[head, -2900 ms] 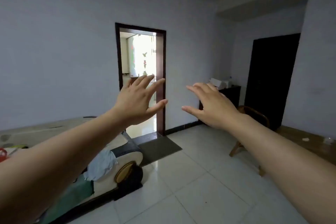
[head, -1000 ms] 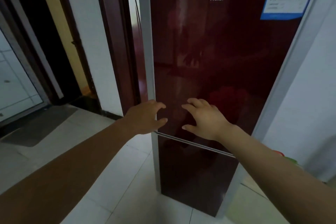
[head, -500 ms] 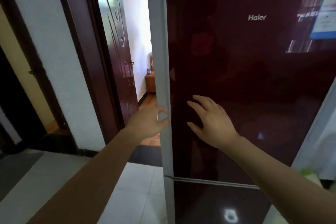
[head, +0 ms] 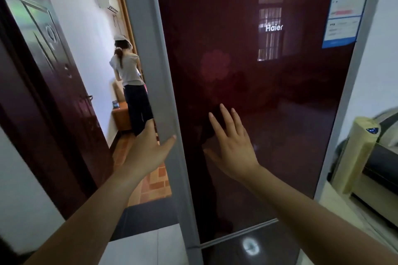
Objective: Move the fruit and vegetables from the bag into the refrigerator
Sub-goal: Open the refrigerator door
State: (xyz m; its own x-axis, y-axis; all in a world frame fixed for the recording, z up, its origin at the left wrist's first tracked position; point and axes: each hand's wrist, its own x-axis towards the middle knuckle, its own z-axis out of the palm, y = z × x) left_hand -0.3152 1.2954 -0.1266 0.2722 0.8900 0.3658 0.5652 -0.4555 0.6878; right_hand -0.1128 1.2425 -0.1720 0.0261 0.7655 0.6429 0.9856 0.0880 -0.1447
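Note:
A tall dark red refrigerator (head: 280, 103) with grey side edges fills the middle and right of the head view. Its upper door is closed. My left hand (head: 150, 150) wraps the grey left edge of the upper door, fingers behind it and thumb in front. Just in front of the red door panel my right hand (head: 232, 146) hovers with spread fingers and holds nothing. The seam to the lower door (head: 237, 232) runs below my forearms. No bag, fruit or vegetables are in sight.
A dark wooden door (head: 47, 92) stands ajar at the left. Through the doorway a person (head: 131, 84) stands with their back turned beside a low wooden cabinet (head: 120, 116). A beige appliance (head: 359, 153) stands right of the refrigerator. A blue label (head: 344, 6) sticks to the door's top right.
I have turned from the room and walked up to the refrigerator. My left hand has slid up the door's left edge and my right hand has lifted in front of the panel.

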